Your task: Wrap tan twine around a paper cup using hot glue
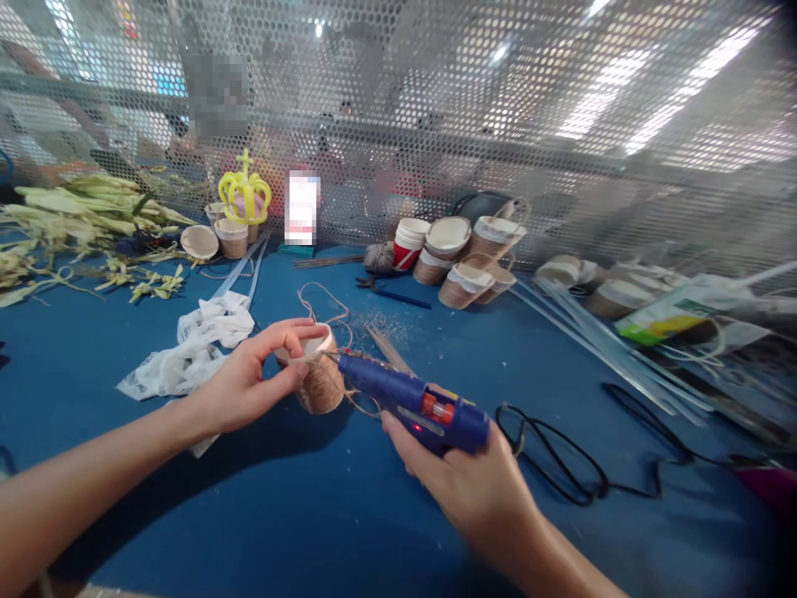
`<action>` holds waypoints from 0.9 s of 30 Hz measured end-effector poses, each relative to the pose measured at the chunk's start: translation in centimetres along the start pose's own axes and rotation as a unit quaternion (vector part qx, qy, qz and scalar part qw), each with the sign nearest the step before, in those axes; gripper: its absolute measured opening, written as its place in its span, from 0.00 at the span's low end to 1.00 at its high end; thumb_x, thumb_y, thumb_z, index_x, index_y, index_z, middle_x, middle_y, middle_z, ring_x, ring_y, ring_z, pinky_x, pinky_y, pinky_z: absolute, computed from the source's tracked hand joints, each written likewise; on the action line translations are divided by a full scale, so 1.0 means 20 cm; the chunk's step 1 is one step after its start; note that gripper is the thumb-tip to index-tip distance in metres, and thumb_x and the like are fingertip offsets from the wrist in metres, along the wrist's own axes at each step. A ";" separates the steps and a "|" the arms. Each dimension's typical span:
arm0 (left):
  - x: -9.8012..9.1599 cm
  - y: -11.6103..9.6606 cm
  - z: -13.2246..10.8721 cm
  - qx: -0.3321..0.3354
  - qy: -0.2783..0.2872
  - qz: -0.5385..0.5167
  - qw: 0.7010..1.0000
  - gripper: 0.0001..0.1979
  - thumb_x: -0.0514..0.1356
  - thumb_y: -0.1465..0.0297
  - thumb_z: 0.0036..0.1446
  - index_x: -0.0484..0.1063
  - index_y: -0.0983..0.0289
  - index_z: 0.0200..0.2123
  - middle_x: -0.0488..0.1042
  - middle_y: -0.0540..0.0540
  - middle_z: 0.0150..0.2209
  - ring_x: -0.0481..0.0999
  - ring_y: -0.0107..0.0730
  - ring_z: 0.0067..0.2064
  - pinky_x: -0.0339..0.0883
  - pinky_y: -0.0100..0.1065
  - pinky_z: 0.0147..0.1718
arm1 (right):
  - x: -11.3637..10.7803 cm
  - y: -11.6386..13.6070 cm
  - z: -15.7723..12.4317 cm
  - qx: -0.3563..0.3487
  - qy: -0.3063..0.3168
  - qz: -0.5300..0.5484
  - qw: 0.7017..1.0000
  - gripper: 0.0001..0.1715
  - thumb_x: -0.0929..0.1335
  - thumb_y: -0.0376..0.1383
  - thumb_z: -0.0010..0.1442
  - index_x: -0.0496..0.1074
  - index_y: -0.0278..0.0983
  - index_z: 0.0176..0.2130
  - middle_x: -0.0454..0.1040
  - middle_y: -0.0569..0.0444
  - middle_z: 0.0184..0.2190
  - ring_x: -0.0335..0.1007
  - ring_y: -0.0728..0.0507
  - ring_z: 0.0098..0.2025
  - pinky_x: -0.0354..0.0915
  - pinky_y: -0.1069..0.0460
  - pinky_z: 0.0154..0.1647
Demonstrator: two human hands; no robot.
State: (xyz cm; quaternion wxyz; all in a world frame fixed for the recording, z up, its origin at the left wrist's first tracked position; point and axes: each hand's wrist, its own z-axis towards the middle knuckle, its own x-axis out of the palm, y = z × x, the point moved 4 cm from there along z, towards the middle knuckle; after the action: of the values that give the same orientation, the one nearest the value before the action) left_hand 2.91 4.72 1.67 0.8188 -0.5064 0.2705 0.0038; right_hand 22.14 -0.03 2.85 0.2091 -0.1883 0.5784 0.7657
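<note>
My left hand [271,365] grips the rim of a small twine-wrapped cup [320,386], fingers inside and thumb outside. The cup tilts a little, its pale inside facing up. In my right hand [461,473] is a blue hot glue gun [404,394] with a small red light lit on its side. Its nozzle points left and meets or nearly meets the cup's outer wall just below the rim. Loose twine [336,307] loops behind the cup and trails beside it. White lace ribbon [199,349] lies bunched to the left of the cup.
Several twine-covered cups [466,282] stand at the back right, near pliers [398,293]. Clear glue sticks [598,349] and a black cable [560,473] lie on the right. Dried husks [80,212] and a yellow crown [245,195] are at the back left, before a perforated metal screen [386,108].
</note>
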 end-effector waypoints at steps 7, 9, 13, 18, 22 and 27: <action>0.00 0.00 0.00 -0.004 0.001 -0.017 1.000 0.06 0.52 0.72 0.57 0.60 0.62 0.27 0.68 0.59 0.53 0.59 0.38 0.59 0.52 0.48 0.56 | 0.01 -0.01 0.00 0.000 -0.009 0.000 1.000 0.06 0.64 0.36 0.51 0.70 0.38 0.27 0.73 0.56 0.21 0.71 0.45 0.23 0.68 0.53 0.24; 0.00 0.00 0.00 -0.005 0.004 -0.015 1.000 0.06 0.52 0.72 0.57 0.61 0.62 0.27 0.67 0.59 0.53 0.59 0.39 0.59 0.52 0.48 0.56 | 0.00 0.00 0.00 -0.005 -0.004 -0.007 1.000 0.05 0.65 0.36 0.50 0.69 0.39 0.25 0.71 0.57 0.18 0.70 0.46 0.21 0.68 0.53 0.24; 0.00 0.00 0.00 -0.010 0.003 -0.006 1.000 0.06 0.53 0.71 0.57 0.61 0.63 0.27 0.67 0.60 0.53 0.60 0.40 0.58 0.52 0.48 0.56 | 0.01 -0.01 -0.01 -0.002 -0.010 -0.007 1.000 0.04 0.66 0.36 0.49 0.69 0.39 0.25 0.71 0.57 0.19 0.70 0.46 0.21 0.68 0.53 0.23; 0.00 0.00 0.00 -0.003 0.002 -0.009 1.000 0.06 0.52 0.71 0.57 0.61 0.63 0.27 0.68 0.60 0.53 0.59 0.40 0.59 0.52 0.49 0.56 | 0.01 -0.01 0.00 -0.005 -0.015 -0.004 1.000 0.05 0.64 0.36 0.51 0.70 0.38 0.27 0.74 0.55 0.22 0.72 0.45 0.24 0.68 0.53 0.24; 0.00 0.00 0.00 -0.002 0.006 0.000 1.000 0.06 0.52 0.72 0.57 0.62 0.63 0.28 0.67 0.61 0.53 0.59 0.39 0.59 0.52 0.49 0.56 | 0.01 -0.01 -0.01 -0.018 -0.001 -0.032 0.999 0.05 0.67 0.35 0.49 0.67 0.39 0.23 0.69 0.59 0.16 0.68 0.47 0.18 0.66 0.55 0.20; 0.00 -0.01 0.00 0.000 0.010 -0.001 1.000 0.07 0.51 0.71 0.58 0.61 0.63 0.27 0.68 0.60 0.53 0.59 0.40 0.59 0.51 0.49 0.56 | 0.01 0.01 -0.03 -0.033 -0.006 -0.056 0.998 0.04 0.66 0.36 0.50 0.68 0.39 0.25 0.71 0.58 0.18 0.67 0.47 0.18 0.65 0.55 0.19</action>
State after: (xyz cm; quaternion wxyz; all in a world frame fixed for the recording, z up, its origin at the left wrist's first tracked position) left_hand 3.00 4.68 1.79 0.8159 -0.5068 0.2782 -0.0022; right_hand 21.87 -0.57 2.64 0.2486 -0.2226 0.5400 0.7727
